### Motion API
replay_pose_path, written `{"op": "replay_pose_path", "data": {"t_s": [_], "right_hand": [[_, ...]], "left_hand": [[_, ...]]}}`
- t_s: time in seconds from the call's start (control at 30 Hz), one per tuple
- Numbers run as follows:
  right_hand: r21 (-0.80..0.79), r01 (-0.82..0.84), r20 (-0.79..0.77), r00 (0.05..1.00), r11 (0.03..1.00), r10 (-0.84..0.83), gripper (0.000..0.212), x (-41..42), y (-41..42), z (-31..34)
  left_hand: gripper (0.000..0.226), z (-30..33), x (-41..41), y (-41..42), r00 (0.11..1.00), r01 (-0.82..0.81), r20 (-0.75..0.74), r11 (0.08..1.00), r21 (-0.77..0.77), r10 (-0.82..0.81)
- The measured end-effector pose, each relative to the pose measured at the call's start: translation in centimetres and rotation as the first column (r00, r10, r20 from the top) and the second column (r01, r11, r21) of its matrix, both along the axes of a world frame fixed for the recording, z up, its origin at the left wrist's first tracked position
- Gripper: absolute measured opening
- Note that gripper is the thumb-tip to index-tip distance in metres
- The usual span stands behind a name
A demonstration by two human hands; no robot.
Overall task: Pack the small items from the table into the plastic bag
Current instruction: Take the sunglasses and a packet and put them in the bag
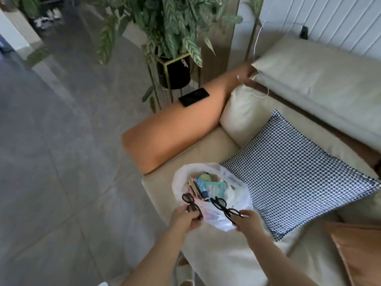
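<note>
Head view looks down on a cream leather sofa [208, 149] where a thin white plastic bag [239, 201] sits open on the seat cushion, just beside a black-and-white houndstooth cushion [292, 174]. Inside the bag lie small packed items [206, 185]: coloured flat packets and a pale teal pouch, too blurred to name further. The left hand [184, 218] has its grip curled round one pair of black-framed glasses [190, 203], which points up over the bag's near rim. The right hand [246, 220] pinches a second pair of black-framed glasses [223, 206] by one end, and this pair lies across the bag's mouth. Both pairs are at the bag's near edge, above the white plastic, not down among the contents. A black smartphone [193, 97] lies flat on the orange-tan padded armrest [175, 131], well apart from the bag. Behind the armrest a leafy green plant [165, 27] stands in a black pot on a gold wire stand.
</note>
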State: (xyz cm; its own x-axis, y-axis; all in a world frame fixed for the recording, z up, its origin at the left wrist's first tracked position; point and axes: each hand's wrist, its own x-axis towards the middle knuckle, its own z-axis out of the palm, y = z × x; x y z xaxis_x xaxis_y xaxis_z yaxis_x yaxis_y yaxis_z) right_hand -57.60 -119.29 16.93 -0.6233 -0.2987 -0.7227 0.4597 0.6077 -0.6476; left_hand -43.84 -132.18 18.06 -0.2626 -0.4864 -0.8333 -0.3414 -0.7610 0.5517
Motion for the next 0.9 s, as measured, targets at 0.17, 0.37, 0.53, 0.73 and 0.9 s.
{"op": "replay_pose_path", "data": {"t_s": [0.17, 0.37, 0.53, 0.73, 0.9], "right_hand": [[0.131, -0.040, -0.135, 0.989, 0.991, 0.058, 0.016, -1.8, -3.8, -4.7], [0.198, -0.158, -0.233, 0.951, 0.967, 0.203, 0.028, -3.9, -7.3, -10.2], [0.360, -0.320, -0.288, 0.855, 0.876, 0.431, 0.033, -5.1, -7.8, -14.8], [0.619, -0.265, -0.381, 0.722, 0.739, 0.578, 0.042, -6.3, -5.6, -17.9], [0.522, -0.281, -0.282, 0.834, 0.805, 0.474, 0.063, -6.2, -5.1, -18.1]], "left_hand": [[0.038, -4.4, -4.7, -5.4, 0.982, 0.168, 0.078, 0.985, 0.022, -0.169], [0.040, -10.3, -8.7, -8.7, 0.936, 0.327, 0.182, 0.936, -0.128, -0.301], [0.043, -14.6, -9.2, -10.0, 0.719, 0.690, 0.399, 0.658, -0.303, -0.570], [0.024, -17.6, -10.2, -13.0, 0.553, 0.825, 0.799, 0.024, -0.564, -0.234], [0.072, -18.5, -11.7, -14.9, 0.462, 0.884, 0.826, 0.245, -0.399, -0.322]]}}
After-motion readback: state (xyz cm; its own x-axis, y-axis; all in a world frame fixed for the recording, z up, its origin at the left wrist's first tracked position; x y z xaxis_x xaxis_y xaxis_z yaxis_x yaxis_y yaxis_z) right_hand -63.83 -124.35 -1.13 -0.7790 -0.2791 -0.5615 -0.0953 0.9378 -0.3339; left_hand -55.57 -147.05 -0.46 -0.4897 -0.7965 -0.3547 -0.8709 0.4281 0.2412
